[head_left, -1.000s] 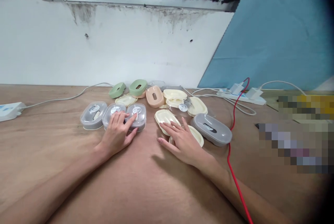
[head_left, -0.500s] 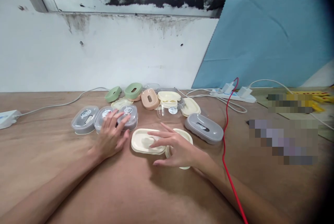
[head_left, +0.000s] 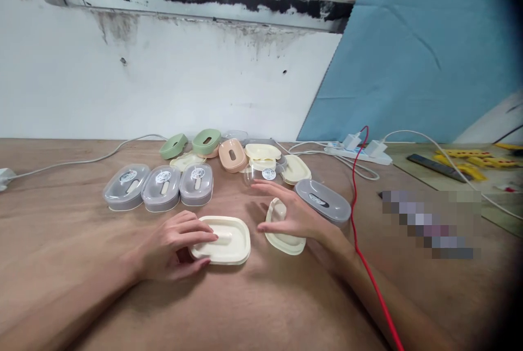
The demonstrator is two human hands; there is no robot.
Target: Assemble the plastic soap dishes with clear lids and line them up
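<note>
My left hand rests on the left end of a cream oval plastic tray. Its thumb is at the near edge and its fingers lie over a raised ridge in the middle. To the right, my right hand has its thumb and fingers spread wide. A second cream oval tray lies beneath and behind that hand, partly covered by it and seemingly tilted. Just beyond the right hand sits a long grey case with a clear lid.
Three grey boxes with clear lids stand in a row at left. Green dishes, a peach dish and cream pieces crowd near the wall. A red cable crosses by my right forearm from a power strip.
My left hand has moved from the grey boxes to the near cream tray. That tray sits closer to me. The second cream tray is now apart from it, with my right hand slightly farther right.
</note>
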